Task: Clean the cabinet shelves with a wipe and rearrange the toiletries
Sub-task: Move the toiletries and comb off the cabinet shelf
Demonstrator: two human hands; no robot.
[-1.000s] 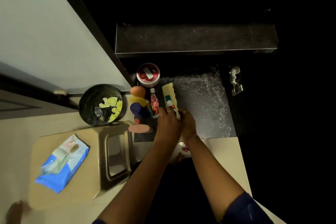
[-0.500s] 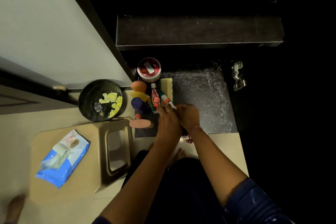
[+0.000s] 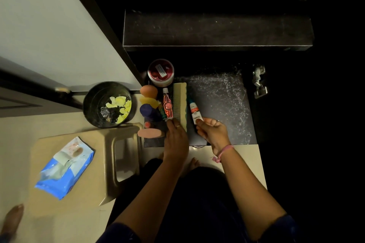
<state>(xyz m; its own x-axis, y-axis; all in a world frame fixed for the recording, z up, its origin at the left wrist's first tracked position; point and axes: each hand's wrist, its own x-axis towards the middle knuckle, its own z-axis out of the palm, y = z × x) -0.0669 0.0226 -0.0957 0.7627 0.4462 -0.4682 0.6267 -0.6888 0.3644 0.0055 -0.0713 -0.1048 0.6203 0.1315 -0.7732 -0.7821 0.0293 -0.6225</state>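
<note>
White tube (image 3: 195, 113) now pulled right of the comb (image 3: 180, 104), near shelf (image 3: 227, 104) front edge | right hand (image 3: 212, 132) pinches tube; left hand (image 3: 176, 136) fingers rest on comb end | hands parted since a moment ago | rearranging underway

Looks like a home bathroom/dressing corner. I'm at a low dark cabinet shelf (image 3: 223, 104) w/ toiletries lined up: comb (image 3: 179, 102), small tube (image 3: 194, 111), red-lidded cream jar (image 3: 161, 73), makeup sponge (image 3: 148, 91). Beside it a waste bin (image 3: 108, 104), plastic stool (image 3: 110, 156) w/ wet-wipes pack (image 3: 65, 167), beige tile floor (image 3: 39, 124).
</note>
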